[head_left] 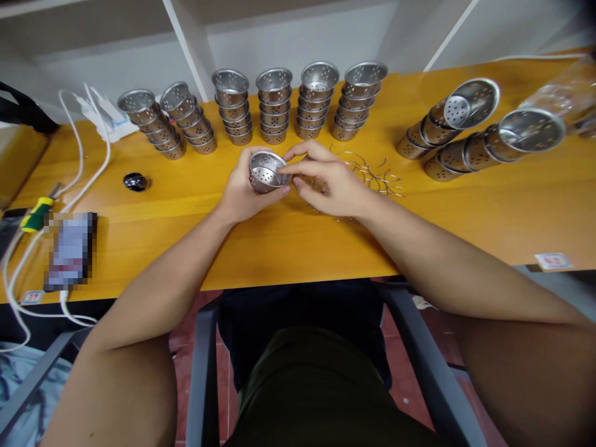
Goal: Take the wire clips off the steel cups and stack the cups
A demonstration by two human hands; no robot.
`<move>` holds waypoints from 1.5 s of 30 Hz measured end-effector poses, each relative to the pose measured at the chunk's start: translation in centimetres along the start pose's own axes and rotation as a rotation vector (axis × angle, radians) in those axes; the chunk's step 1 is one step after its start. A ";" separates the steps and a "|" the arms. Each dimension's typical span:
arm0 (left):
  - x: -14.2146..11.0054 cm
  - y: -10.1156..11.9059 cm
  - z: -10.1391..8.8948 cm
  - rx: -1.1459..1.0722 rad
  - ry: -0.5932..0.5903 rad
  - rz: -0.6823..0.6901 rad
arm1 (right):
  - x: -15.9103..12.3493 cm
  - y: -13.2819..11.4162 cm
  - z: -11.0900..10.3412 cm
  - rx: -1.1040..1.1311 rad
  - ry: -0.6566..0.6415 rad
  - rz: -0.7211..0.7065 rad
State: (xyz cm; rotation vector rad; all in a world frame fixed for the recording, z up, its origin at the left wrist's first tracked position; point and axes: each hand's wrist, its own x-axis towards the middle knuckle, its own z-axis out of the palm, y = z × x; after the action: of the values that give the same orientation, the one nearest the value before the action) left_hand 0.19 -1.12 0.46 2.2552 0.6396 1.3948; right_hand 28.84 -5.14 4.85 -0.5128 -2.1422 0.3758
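Note:
My left hand [242,189] is wrapped round a small perforated metal cup [266,172], held tilted above the orange table [465,211]. The fingers of my right hand [326,180] pinch at the cup's right rim; whether a wire piece sits between them I cannot make out. A loose heap of thin wire rings [372,174] lies on the table just right of my right hand, partly hidden under it.
Several upright stacks of the same cups [274,105] line the table's back. Two stacks [465,133] lie on their sides at the right. A black knob [135,181], a screwdriver [37,214], white cables [79,167] and a blurred phone-like thing [69,249] are at the left.

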 end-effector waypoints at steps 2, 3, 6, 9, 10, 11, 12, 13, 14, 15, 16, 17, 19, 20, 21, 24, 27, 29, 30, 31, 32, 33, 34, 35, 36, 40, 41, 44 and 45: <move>0.1 0.2 0.0 -0.010 0.003 -0.015 | 0.1 -0.2 -0.2 -0.010 0.008 0.009; 0.1 0.4 0.0 -0.014 0.005 -0.027 | 0.2 -0.3 -0.2 -0.011 0.005 0.016; 0.0 0.7 0.0 -0.012 0.014 -0.066 | 0.2 -0.5 0.0 -0.005 -0.011 0.022; -0.2 0.8 -0.1 -0.002 0.015 -0.082 | 0.1 -0.3 0.3 0.017 -0.021 0.016; -0.2 0.7 -0.1 -0.002 0.012 -0.079 | 0.1 -0.3 0.3 0.022 -0.024 0.014; -0.2 0.7 -0.1 -0.004 0.008 -0.073 | 0.0 -0.3 0.3 0.026 -0.029 0.015; -0.2 0.6 -0.1 -0.008 0.004 -0.067 | 0.0 -0.3 0.2 0.025 -0.034 0.020; -0.2 0.6 -0.1 -0.012 0.000 -0.063 | -0.1 -0.4 0.1 0.021 -0.040 0.030; -0.1 0.6 -0.1 -0.018 -0.007 -0.063 | -0.1 -0.5 -0.1 0.013 -0.048 0.041; -0.1 0.6 -0.1 -0.022 -0.016 -0.065 | -0.1 -0.7 -0.2 0.003 -0.061 0.052; -0.1 0.6 0.0 -0.025 -0.027 -0.069 | -0.1 -0.8 -0.3 -0.010 -0.078 0.060; -0.1 0.7 0.0 -0.027 -0.039 -0.071 | 0.0 -1.0 -0.5 -0.024 -0.098 0.060; -0.2 0.8 0.1 -0.032 -0.065 -0.066 | 0.2 -1.2 -0.7 -0.051 -0.132 0.049; -0.2 0.9 0.1 -0.034 -0.075 -0.060 | 0.3 -1.3 -0.7 -0.060 -0.139 0.045; -0.2 0.9 0.1 -0.035 -0.082 -0.056 | 0.4 -1.3 -0.8 -0.065 -0.139 0.048; -0.2 0.8 0.0 -0.027 -0.088 -0.066 | 0.6 -1.5 -1.0 -0.060 -0.101 0.078; -0.1 0.5 -0.2 -0.018 -0.064 -0.083 | 0.7 -1.6 -1.1 -0.039 -0.022 0.101; 0.0 0.3 -0.4 -0.014 -0.044 -0.087 | 0.7 -1.7 -1.1 -0.016 0.008 0.097; 0.0 0.2 -0.4 -0.013 -0.039 -0.085 | 0.7 -1.7 -1.1 -0.006 0.008 0.091; 0.0 0.1 -0.4 -0.013 -0.040 -0.080 | 0.7 -1.7 -1.1 0.002 0.000 0.084; 0.0 0.1 -0.4 -0.015 -0.041 -0.071 | 0.6 -1.7 -1.1 0.006 -0.012 0.080; 0.0 0.0 -0.4 -0.019 -0.042 -0.061 | 0.6 -1.7 -1.0 0.009 -0.023 0.080; 0.0 0.0 -0.4 -0.027 -0.042 -0.047 | 0.6 -1.7 -0.9 0.010 -0.032 0.085; 0.0 0.0 -0.4 -0.039 -0.039 -0.028 | 0.5 -1.7 -0.7 0.011 -0.040 0.092; 0.0 0.0 -0.4 -0.053 -0.035 -0.009 | 0.5 -1.7 -0.6 0.009 -0.048 0.098; 0.0 0.1 -0.5 -0.067 -0.035 -0.009 | 0.2 -1.5 -0.1 -0.016 -0.090 0.084; 0.0 0.2 -0.5 -0.054 -0.042 -0.035 | 0.2 -1.4 -0.1 -0.027 -0.103 0.077; 0.0 0.6 -0.3 -0.035 -0.054 -0.084 | 0.4 -1.5 -0.5 -0.061 -0.134 0.074; 0.0 0.8 -0.2 -0.040 -0.060 -0.088 | 0.5 -1.6 -0.7 -0.068 -0.137 0.079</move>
State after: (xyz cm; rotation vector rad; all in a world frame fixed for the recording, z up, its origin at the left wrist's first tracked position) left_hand 0.15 -1.74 0.94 2.2016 0.6770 1.2823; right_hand 28.81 -6.27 6.28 -0.6276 -2.2780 0.3927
